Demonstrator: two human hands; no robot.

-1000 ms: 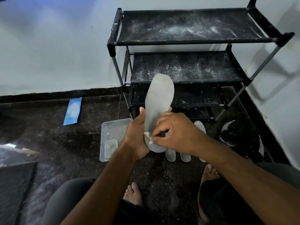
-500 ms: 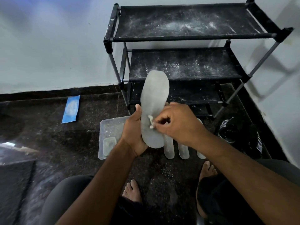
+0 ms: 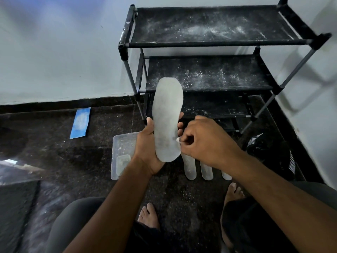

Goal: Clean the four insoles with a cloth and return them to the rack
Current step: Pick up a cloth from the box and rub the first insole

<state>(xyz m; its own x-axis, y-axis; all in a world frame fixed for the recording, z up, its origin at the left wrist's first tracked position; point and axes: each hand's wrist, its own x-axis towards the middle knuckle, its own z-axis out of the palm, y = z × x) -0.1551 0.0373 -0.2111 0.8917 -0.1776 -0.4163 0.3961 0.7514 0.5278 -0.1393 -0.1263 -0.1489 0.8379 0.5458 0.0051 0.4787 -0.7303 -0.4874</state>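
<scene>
- at the bottom of the frame, two bare feet stand on the dark speckled floor (image 3: 54,152): one foot (image 3: 148,215) near the bottom centre, the other foot (image 3: 232,195) to the right of it.
- two forearms rise from the bottom edge to the centre of the frame.
- the left hand (image 3: 148,145) grips one grey insole (image 3: 167,119) at its lower half, thumb on the left edge and fingertips showing past the right edge; the insole stands almost upright, its rounded toe end up, in front of the rack.
- the right hand (image 3: 204,141) has its fingers curled and pinches a small white cloth (image 3: 178,140), which touches the right edge of the held insole, low down; only a tiny bit of the cloth shows.
- three more insoles (image 3: 190,168) lie side by side on the floor under the right hand, only their near ends visible; so four insoles in all.
- one clear plastic tray (image 3: 118,143) lies on the floor left of the left hand, with one small clear container (image 3: 123,161) inside it.
- one blue strip (image 3: 80,123) lies on the floor in the left middle of the frame.
- one dark object with white stripes (image 3: 269,152) sits at the right, near the wall.
- farthest, one black rack (image 3: 209,39) fills the upper right; its shelves carry white dust, and i count at least three shelves.
</scene>
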